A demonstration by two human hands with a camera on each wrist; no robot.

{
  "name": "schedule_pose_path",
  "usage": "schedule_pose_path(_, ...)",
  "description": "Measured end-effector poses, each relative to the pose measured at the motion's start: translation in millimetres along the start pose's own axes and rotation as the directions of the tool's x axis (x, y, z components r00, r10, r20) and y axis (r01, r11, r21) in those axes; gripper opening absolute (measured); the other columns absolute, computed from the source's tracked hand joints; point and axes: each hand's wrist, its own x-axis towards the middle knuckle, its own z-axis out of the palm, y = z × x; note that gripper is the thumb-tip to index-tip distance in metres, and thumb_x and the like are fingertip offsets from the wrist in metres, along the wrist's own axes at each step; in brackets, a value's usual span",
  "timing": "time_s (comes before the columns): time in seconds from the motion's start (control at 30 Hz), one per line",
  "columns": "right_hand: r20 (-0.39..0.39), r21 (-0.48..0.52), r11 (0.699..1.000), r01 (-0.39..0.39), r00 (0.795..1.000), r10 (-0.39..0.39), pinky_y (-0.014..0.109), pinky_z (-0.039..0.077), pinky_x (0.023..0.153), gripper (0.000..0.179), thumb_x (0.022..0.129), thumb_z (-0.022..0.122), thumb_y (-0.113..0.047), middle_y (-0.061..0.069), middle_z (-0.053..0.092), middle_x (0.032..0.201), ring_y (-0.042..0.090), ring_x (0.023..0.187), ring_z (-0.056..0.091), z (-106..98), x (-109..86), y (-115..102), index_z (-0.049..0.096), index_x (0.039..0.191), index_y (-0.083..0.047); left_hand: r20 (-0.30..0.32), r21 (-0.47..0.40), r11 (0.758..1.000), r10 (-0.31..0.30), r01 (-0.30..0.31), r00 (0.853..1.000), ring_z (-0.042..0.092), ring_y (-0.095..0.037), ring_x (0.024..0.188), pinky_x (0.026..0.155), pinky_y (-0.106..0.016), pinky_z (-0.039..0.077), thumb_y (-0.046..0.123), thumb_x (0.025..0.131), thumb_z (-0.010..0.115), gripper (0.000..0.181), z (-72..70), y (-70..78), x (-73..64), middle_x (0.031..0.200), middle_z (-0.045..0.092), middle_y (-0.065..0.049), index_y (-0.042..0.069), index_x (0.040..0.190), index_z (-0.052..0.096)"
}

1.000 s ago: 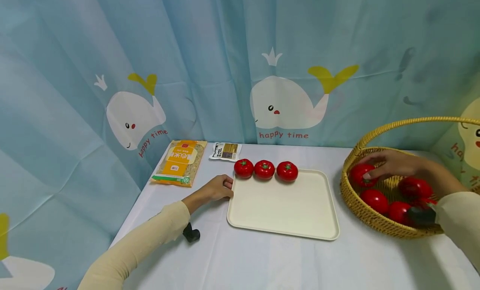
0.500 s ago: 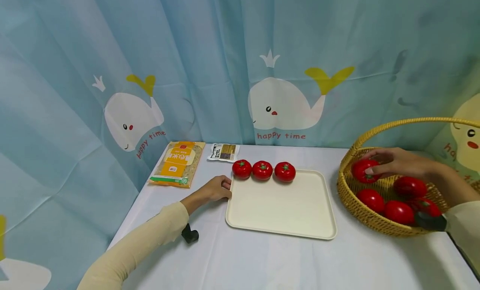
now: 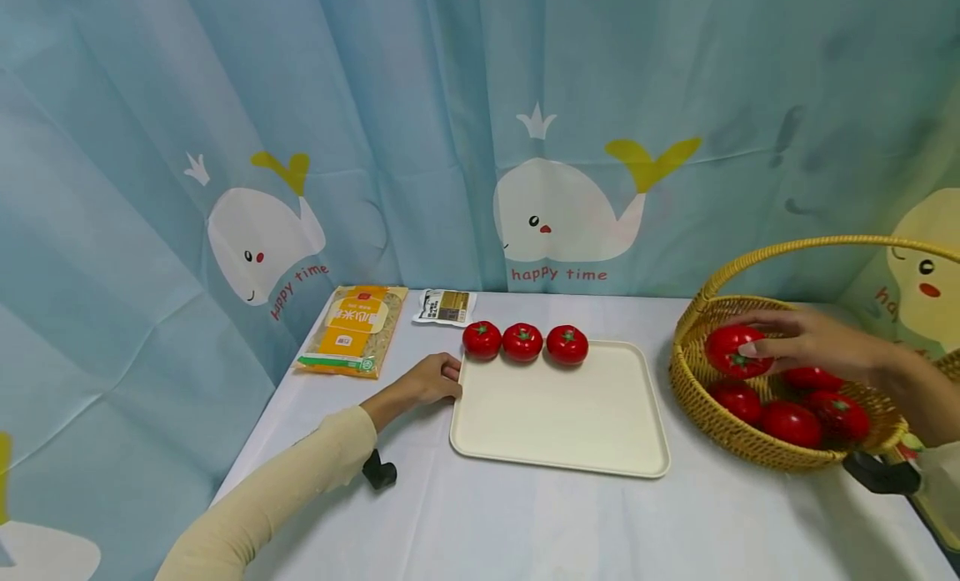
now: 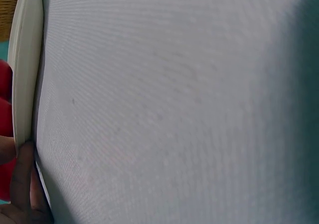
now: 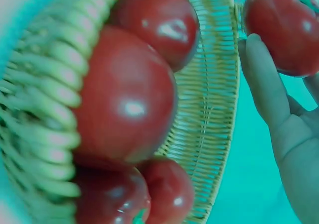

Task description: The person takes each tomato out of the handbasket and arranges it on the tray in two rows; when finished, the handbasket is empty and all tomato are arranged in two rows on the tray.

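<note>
My right hand [image 3: 817, 341] grips a red tomato [image 3: 735, 353] between thumb and fingers, lifted above the wicker basket [image 3: 686, 381]. In the right wrist view the held tomato [image 5: 284, 30] is at the upper right, apart from several other tomatoes [image 5: 127, 94] in the basket. My left hand [image 3: 429, 379] pinches the left rim of a cream rectangular tray [image 3: 555, 423]; the left wrist view has its fingers [image 4: 22, 179] at the tray's edge [image 4: 27, 69]. Along the tray's back edge three tomatoes stand in a row, the rightmost tomato [image 3: 567, 346] slightly apart.
A yellow-orange food packet [image 3: 352, 331] lies at the back left. Beside it is a small white-and-brown packet [image 3: 444, 307]. The basket's tall handle [image 3: 810, 244] arches over its opening. A blue whale-print curtain [image 3: 420, 131] closes off the back.
My right hand has raised the tomato from among the others in the basket. The view has shifted slightly; my left hand keeps its place on the tray's rim.
</note>
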Motion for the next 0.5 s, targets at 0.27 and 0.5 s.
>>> schedule_pose_path(0.27, 0.056, 0.100, 0.995, 0.019, 0.998, -0.025, 0.035, 0.060, 0.081, 0.037, 0.104, 0.046, -0.010, -0.016, 0.064, 0.119, 0.018, 0.100, 0.068, 21.1, -11.8, -10.7, 0.050, 0.137, -0.026, 0.005, -0.017, 1.000, 0.003, -0.003, 1.000, 0.059, -0.015, 0.085, 0.074, -0.024, 0.058, 0.002, 0.080, 0.072, 0.044, -1.2, 1.0, -1.2, 0.099, 0.061, -0.009, -0.001, 0.121, 0.058)
schedule_pose_path(0.5, 0.035, 0.112, 0.990, 0.090, 0.995, -0.094, 0.035, 0.059, 0.078, 0.043, 0.103, 0.046, -0.009, -0.014, 0.062, 0.123, 0.016, 0.102, 0.065, 47.8, -18.0, -24.3, 0.045, 0.145, -0.020, 0.007, -0.022, 1.000, 0.015, -0.015, 1.000, 0.058, -0.015, 0.086, 0.074, -0.024, 0.057, 0.003, 0.079, 0.073, 0.045, -0.3, 0.2, -0.9, 0.100, 0.061, -0.009, -0.002, 0.121, 0.058)
